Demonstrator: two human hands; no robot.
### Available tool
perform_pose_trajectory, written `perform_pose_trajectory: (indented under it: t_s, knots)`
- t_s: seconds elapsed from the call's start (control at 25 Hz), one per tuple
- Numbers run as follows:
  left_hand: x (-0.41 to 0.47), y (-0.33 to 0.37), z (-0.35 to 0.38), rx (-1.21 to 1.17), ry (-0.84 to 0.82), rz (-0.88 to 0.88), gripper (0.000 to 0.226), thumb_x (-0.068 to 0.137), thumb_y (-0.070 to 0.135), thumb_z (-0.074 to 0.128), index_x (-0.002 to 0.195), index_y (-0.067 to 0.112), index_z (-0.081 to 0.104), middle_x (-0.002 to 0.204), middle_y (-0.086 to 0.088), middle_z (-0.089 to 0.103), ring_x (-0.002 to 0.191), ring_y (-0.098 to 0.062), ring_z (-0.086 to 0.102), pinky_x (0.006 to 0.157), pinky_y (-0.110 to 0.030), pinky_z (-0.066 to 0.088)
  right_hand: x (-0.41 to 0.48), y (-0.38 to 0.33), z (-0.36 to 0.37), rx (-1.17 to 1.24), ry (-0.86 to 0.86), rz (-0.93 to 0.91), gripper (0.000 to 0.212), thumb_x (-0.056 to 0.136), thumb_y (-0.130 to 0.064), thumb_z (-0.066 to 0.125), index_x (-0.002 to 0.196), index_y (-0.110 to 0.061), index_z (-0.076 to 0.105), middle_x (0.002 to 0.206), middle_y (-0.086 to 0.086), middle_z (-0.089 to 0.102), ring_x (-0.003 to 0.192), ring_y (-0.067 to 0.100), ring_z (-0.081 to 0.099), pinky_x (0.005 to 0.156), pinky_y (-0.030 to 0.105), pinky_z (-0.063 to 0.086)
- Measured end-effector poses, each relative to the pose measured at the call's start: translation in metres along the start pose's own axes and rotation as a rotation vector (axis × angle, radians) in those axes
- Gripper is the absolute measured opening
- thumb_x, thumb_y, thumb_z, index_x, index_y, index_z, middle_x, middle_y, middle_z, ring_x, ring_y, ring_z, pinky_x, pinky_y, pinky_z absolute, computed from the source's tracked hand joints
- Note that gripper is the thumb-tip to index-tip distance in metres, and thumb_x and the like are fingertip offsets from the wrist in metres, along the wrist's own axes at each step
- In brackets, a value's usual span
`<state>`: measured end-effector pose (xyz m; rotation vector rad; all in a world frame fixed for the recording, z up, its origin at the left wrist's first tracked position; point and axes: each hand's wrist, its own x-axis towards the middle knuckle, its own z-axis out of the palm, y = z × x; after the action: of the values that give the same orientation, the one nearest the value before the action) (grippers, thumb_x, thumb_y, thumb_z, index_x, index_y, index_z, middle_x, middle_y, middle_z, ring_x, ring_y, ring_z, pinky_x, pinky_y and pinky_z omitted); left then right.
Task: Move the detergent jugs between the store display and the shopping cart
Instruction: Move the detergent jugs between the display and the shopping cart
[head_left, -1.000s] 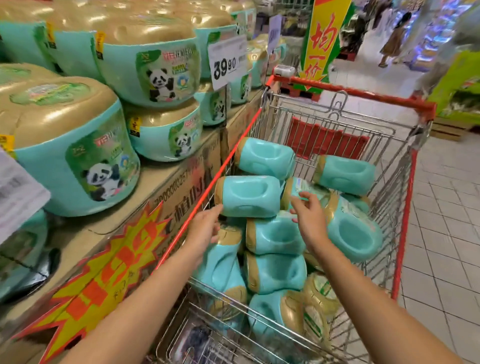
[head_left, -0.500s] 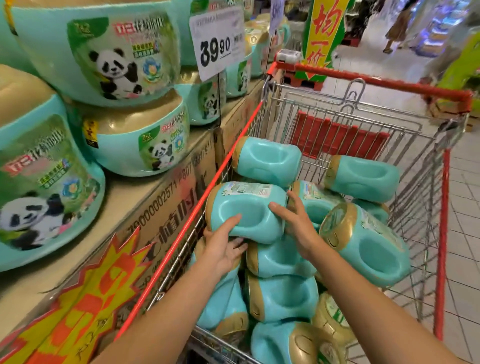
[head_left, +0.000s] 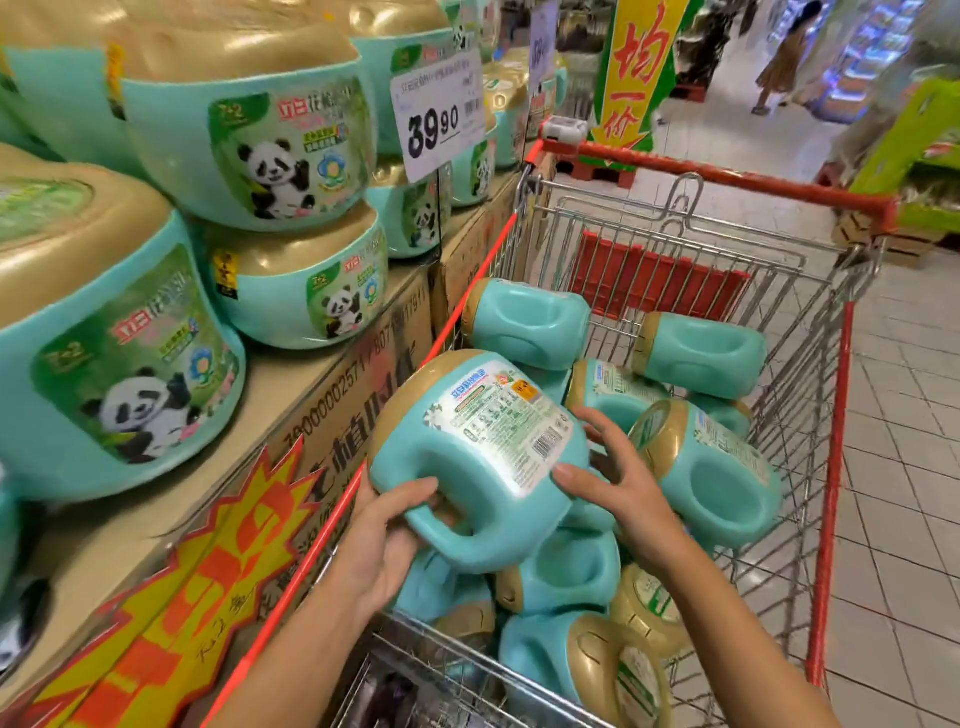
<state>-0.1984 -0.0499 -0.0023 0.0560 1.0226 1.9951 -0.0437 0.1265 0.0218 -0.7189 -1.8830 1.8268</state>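
Head view: teal jug (head_left: 483, 457) raised above the cart (head_left: 701, 179), left hand (head_left: 384, 540) gripping its handle, right hand (head_left: 618, 478) spread against its side.

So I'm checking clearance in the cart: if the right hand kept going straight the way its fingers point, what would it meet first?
The right hand points up-left, fingers already against the lifted jug's white back label. Straight on, it presses into that held detergent jug; nothing else lies between.

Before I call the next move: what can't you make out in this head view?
- Left hand fingers: hidden under the held jug.
- Jugs deep in the cart: covered by upper ones, so no count.
- Price tag small print: too blurred.
- Display's left end: cut off by the frame edge.
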Motion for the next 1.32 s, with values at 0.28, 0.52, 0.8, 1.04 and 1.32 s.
perform_pose_trajectory:
  t_s: [0.28, 0.52, 0.8, 1.04, 1.32]
  knots:
    - [-0.102, 0.032, -0.012, -0.027, 0.100, 0.185, 0.125, 0.035, 0.026, 0.098, 0.146, 0.032, 0.040, 0.125, -0.008, 0.063, 0.103, -0.030, 0.058, 0.090, -0.056, 0.043, -0.070, -0.008, 0.051, 0.071, -0.124, -0.121, 0.092, 0.055, -0.030, 0.084, 0.137, -0.021, 0.045, 0.128, -0.012, 0.062, 0.118, 0.008, 0.057, 0.091, 0.020, 0.047]
    - [-0.185, 0.063, -0.027, 0.051, 0.161, 0.360, 0.124, 0.034, 0.036, 0.098, 0.143, 0.024, 0.042, 0.116, 0.001, 0.071, 0.098, -0.013, 0.070, 0.080, -0.047, 0.058, -0.117, -0.023, 0.105, 0.161, -0.234, -0.193, 0.084, 0.059, -0.026, 0.078, 0.135, -0.016, 0.044, 0.131, -0.016, 0.060, 0.121, 0.002, 0.055, 0.093, 0.013, 0.043]
    - [-0.294, 0.097, -0.064, 0.072, 0.222, 0.526, 0.100, 0.032, 0.043, 0.097, 0.123, 0.029, 0.057, 0.102, 0.006, 0.073, 0.085, -0.007, 0.070, 0.060, -0.031, 0.059, -0.184, -0.059, 0.180, 0.156, -0.327, -0.319, 0.079, 0.062, -0.030, 0.073, 0.134, -0.015, 0.045, 0.131, -0.012, 0.060, 0.121, 0.003, 0.055, 0.099, 0.017, 0.043]
    - [-0.381, 0.101, -0.113, 0.139, 0.269, 0.555, 0.090, 0.052, 0.032, 0.083, 0.134, 0.022, 0.049, 0.099, 0.005, 0.074, 0.087, -0.008, 0.070, 0.071, -0.034, 0.058, -0.258, -0.049, 0.238, 0.232, -0.385, -0.284, 0.081, 0.062, -0.014, 0.075, 0.138, -0.015, 0.045, 0.131, -0.001, 0.062, 0.116, 0.009, 0.060, 0.091, 0.017, 0.049]
    - [-0.459, 0.132, -0.162, 0.141, 0.390, 0.705, 0.112, 0.035, 0.042, 0.096, 0.135, 0.023, 0.051, 0.104, 0.000, 0.074, 0.088, -0.015, 0.071, 0.068, -0.031, 0.059, -0.297, -0.070, 0.316, 0.234, -0.574, -0.334, 0.078, 0.066, -0.031, 0.075, 0.137, -0.019, 0.044, 0.129, -0.008, 0.062, 0.117, 0.009, 0.059, 0.089, 0.016, 0.049]
